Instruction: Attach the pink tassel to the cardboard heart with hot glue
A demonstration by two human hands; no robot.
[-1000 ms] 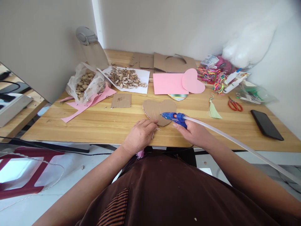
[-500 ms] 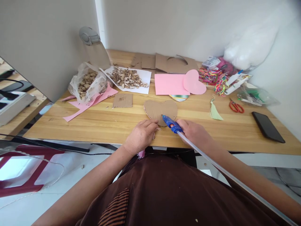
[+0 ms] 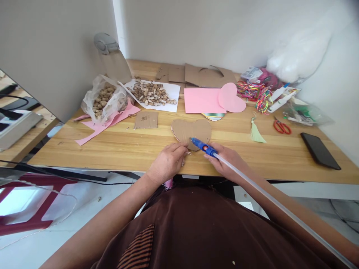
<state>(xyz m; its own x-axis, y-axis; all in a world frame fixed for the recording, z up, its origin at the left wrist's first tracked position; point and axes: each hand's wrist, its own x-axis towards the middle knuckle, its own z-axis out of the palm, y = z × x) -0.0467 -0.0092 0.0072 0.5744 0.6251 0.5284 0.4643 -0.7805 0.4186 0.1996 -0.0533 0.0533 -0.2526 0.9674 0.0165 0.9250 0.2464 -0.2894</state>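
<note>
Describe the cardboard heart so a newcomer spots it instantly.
On the wooden desk, the right hand holds a blue glue gun. It points at the cardboard heart by the left hand. Unlike the pink heart farther back, this one is brown.

My wooden table carries a cardboard heart near its front edge, with a small cardboard square to its left. Toward my left I have pink scraps, a plastic bag and a white sheet; toward my right lie a pale green tassel, red scissors and a black phone.
</note>
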